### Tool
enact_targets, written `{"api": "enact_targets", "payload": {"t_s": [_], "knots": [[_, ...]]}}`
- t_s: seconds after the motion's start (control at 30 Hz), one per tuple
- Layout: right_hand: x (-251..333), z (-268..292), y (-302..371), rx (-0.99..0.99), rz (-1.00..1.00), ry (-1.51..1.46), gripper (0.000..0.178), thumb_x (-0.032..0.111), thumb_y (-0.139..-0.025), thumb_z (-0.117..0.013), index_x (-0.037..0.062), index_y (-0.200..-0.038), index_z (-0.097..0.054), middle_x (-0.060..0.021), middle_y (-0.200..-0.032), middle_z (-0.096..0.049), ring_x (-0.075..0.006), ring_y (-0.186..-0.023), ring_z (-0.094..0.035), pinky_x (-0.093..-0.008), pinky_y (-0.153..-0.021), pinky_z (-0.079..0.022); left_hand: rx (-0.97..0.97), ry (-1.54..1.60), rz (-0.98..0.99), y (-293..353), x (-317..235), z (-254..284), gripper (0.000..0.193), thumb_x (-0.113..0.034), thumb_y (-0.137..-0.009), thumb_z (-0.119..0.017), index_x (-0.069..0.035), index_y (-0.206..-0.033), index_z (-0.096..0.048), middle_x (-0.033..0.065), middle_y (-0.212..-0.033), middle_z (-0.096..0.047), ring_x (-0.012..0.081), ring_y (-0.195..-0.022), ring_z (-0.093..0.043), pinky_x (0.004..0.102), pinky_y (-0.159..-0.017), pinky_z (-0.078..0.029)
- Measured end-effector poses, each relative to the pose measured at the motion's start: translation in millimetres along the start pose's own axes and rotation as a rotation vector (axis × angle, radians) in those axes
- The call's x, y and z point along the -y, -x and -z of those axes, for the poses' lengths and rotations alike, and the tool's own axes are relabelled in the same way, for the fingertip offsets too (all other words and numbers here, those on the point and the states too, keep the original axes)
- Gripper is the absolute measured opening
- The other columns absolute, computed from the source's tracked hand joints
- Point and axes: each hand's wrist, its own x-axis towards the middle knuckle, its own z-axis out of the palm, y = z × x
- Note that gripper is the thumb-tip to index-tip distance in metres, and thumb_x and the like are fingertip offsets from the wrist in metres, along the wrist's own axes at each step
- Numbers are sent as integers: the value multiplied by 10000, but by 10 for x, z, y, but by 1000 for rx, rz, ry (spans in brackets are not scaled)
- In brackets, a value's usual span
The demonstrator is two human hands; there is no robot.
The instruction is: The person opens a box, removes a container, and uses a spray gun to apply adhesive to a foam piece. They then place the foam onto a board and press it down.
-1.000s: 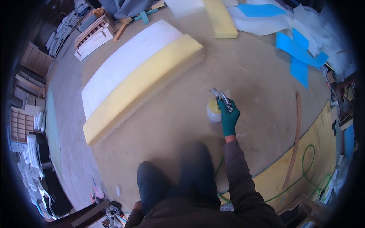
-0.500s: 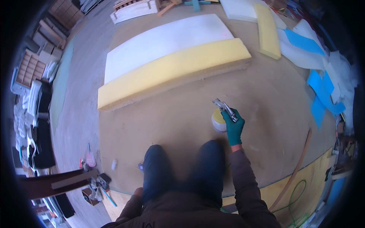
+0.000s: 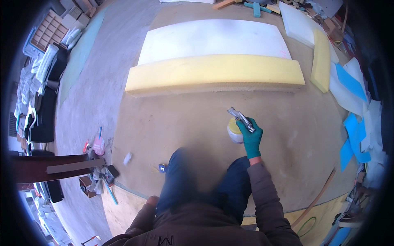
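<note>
Currently the right hand [image 3: 250, 137], gloved in green, is clamped on a spray gun [image 3: 239, 123] with a yellow-lidded cup, held above the board before the yellow foam slab [image 3: 215, 72]. Keeping the nozzle level seems wise (left hand [image 3: 152, 200] hangs bare at the hip, its grip unreadable).

Counts, head view:

- Spray gun [image 3: 240, 119]: one, with one yellow-and-white cup [image 3: 234, 130] under it.
- Gloved hand [image 3: 250, 137]: one, teal. Bare hand [image 3: 152, 201]: one, at the lower edge.
- Large foam slabs on the floor: two, one yellow [image 3: 213, 74], one white [image 3: 213, 39], lying side by side.
- Smaller yellow foam piece [image 3: 321, 61]: one, at right.
- Blue foam offcuts [image 3: 353, 131]: several, count unclear.
- Wooden crate [image 3: 47, 30]: one.
- Green hose [image 3: 305, 227]: one.
</note>
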Motion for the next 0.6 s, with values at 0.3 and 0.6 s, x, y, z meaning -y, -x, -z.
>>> {"api": "enact_targets", "payload": {"t_s": [0.3, 0.6], "knots": [[440, -881, 142, 79, 26, 11, 281, 142, -896, -851, 7, -1130, -774, -32, -973, -784, -78, -870, -692, -280, -798, -567, 67, 497, 261, -281, 404, -70, 202, -238, -958, -654, -108, -1085, -739, 144, -997, -758, 327, -986, -748, 468, -839, -599], [763, -1682, 414, 123, 37, 67, 272, 151, -898, -851, 7, -1115, -773, -23, -949, -782, -73, -864, -682, -278, -795, -560, -102, 490, -107, -913, 1413, -244, 311, -199, -955, -691, 83, -1086, -695, 169, -926, -761, 252, -798, -767, 371, -638, -646]]}}
